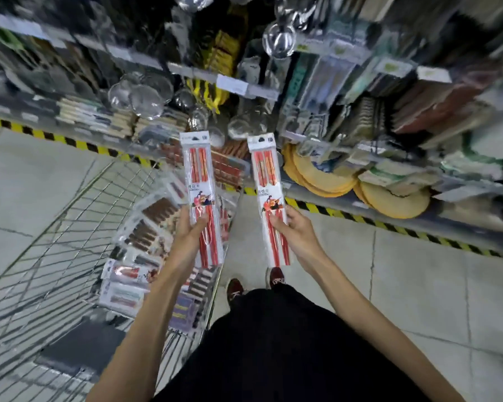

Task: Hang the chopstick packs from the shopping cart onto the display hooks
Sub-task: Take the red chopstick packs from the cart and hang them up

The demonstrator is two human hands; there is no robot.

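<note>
I hold two clear packs of red chopsticks upright, side by side, in front of the shelving. My left hand grips the left chopstick pack around its lower half. My right hand grips the right chopstick pack the same way. Each pack has a white header card with a hang hole at the top. Below and to the left, the wire shopping cart holds several more chopstick packs in a loose pile. The display hooks on the blurred shelving are hard to make out.
Shelves ahead carry hanging strainers, ladles and packaged utensils. Round woven mats lie on the low shelf at right. Yellow-black tape marks the shelf base. Grey tiled floor lies right of my legs and shoes.
</note>
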